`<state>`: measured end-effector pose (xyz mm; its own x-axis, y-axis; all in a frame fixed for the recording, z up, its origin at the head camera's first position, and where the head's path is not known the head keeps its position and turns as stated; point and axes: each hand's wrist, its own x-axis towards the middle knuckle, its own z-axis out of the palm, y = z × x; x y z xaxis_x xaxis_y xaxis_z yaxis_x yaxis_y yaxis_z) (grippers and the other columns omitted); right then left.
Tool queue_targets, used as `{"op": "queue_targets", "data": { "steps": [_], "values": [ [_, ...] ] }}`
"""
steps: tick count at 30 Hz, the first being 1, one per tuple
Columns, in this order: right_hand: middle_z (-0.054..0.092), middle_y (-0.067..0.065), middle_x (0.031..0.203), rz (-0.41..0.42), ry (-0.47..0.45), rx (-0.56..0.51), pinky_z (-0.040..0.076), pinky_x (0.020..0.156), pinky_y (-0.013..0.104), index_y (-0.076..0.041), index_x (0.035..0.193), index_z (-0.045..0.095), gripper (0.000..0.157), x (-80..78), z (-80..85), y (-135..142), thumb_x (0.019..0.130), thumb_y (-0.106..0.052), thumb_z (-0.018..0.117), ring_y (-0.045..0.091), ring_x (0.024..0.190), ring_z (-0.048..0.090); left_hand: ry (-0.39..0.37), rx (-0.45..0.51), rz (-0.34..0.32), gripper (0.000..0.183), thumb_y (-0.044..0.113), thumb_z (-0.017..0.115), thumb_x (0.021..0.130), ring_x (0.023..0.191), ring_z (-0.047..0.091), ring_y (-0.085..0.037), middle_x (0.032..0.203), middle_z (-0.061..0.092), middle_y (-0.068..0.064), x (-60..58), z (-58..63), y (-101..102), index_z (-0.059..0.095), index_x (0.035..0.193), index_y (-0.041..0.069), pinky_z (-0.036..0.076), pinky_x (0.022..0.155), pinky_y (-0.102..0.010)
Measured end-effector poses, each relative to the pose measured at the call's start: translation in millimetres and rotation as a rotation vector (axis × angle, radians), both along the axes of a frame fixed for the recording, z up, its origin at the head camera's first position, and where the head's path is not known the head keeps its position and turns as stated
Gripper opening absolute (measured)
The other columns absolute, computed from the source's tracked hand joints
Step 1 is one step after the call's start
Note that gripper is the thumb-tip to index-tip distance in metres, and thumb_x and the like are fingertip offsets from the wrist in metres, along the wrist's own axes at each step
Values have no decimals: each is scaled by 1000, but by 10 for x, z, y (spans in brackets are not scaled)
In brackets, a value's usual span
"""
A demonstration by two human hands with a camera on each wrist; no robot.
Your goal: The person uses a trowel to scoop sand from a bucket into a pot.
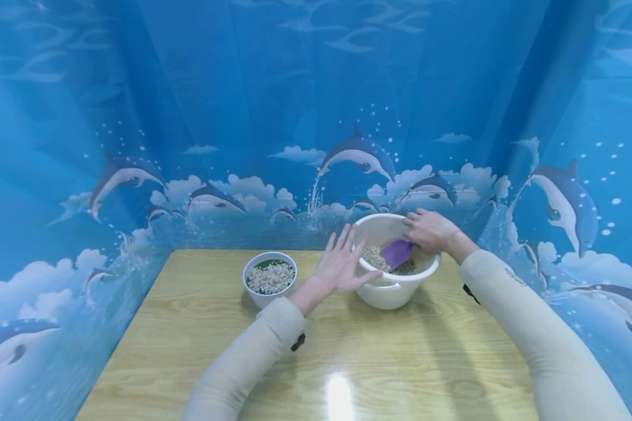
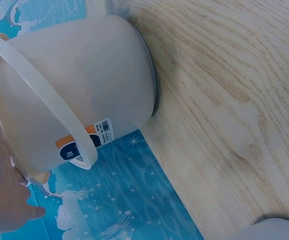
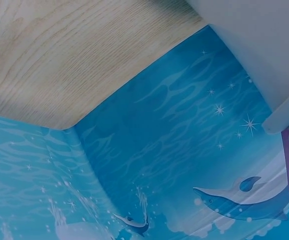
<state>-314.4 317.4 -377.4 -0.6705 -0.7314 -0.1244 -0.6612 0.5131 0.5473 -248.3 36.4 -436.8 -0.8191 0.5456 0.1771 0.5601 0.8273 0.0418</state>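
Observation:
A white bucket (image 1: 392, 295) with side lugs stands at the back right of the table, holding pale, loose, grain-like bits (image 1: 373, 255). My right hand (image 1: 430, 230) grips a purple scoop (image 1: 397, 254), its blade down among the bits. In the right wrist view, a strip of purple handle (image 3: 287, 160) shows beside the hand at the right edge. My left hand (image 1: 342, 266), fingers spread and straight, lies against the bucket's near left rim. The left wrist view shows the bucket's outer wall (image 2: 99, 65), its white bail handle (image 2: 49, 95) and a label (image 2: 87, 140).
Left of the bucket, a white bowl (image 1: 263, 300) with a green inside holds similar pale bits (image 1: 271, 276). Both stand on a wood-grain table (image 1: 390, 362). Blue dolphin-printed curtains (image 1: 295, 105) enclose the back and sides.

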Motion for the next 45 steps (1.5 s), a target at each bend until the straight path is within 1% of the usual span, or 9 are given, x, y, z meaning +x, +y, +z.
{"op": "queue_targets", "data": {
  "steps": [10, 18, 22, 25, 28, 34, 37, 39, 45],
  "values": [
    [67, 3, 95, 10, -22, -22, 53, 83, 42, -18, 94, 75, 20, -10, -20, -5, 87, -34, 86, 22, 89, 60, 7, 14, 0, 101, 86, 31, 97, 167, 9, -36, 178, 10, -20, -10, -21, -5, 27, 168, 15, 16, 136, -57],
    [64, 2, 92, 22, -27, -9, 52, 81, 41, -18, 92, 76, 21, -30, -21, -19, 86, -35, 86, 21, 87, 57, 3, 17, 5, 100, 86, 32, 96, 167, 8, -37, 179, 5, -18, -11, -24, -13, 27, 169, 17, 16, 136, -56],
    [64, 2, 92, 42, -29, 1, 52, 82, 40, -18, 95, 77, 20, -38, -24, -36, 86, -34, 86, 21, 88, 58, 3, 13, 8, 100, 86, 31, 96, 167, 8, -38, 179, 8, -19, -13, -31, -17, 26, 169, 17, 19, 136, -57],
    [65, 3, 93, 63, -28, 11, 53, 83, 41, -18, 96, 78, 21, -53, -33, -51, 85, -34, 86, 22, 89, 59, 2, 7, 13, 100, 87, 31, 96, 167, 8, -39, 179, 9, -19, -13, -31, -18, 25, 169, 18, 20, 135, -59],
    [66, 3, 93, 74, -38, 4, 53, 84, 42, -17, 95, 78, 22, -67, -45, -66, 84, -35, 86, 22, 89, 60, -4, 9, 11, 100, 87, 31, 96, 167, 7, -40, 179, 9, -19, -9, -21, -20, 25, 169, 19, 20, 134, -61],
    [66, 2, 93, 67, -72, -33, 53, 84, 42, -19, 93, 76, 22, -86, -103, -96, 84, -36, 86, 20, 89, 60, -21, 18, 6, 99, 86, 33, 96, 167, 5, -42, 179, 7, -19, 0, -1, -11, 26, 169, 19, 19, 134, -63],
    [66, 1, 93, 71, -74, -52, 56, 86, 43, -20, 92, 76, 21, -88, -132, -112, 84, -37, 86, 20, 90, 61, -24, 13, 12, 99, 86, 32, 96, 167, 5, -42, 179, 4, -17, -2, -6, -5, 26, 169, 20, 19, 134, -63],
    [64, 1, 93, 86, -75, -58, 57, 87, 45, -20, 90, 75, 21, -91, -158, -128, 85, -38, 85, 20, 90, 61, -30, 9, 17, 99, 86, 32, 96, 167, 3, -41, 179, 1, -16, -5, -9, -4, 25, 169, 20, 16, 135, -62],
    [66, 6, 101, 102, -99, -47, 60, 98, 49, -17, 92, 75, 23, -102, -241, -162, 88, -38, 84, 25, 99, 62, -44, 15, 10, 98, 86, 33, 96, 167, 0, -39, 180, 2, -16, -4, -8, -2, 23, 170, 21, 13, 135, -61]
  ]
}}
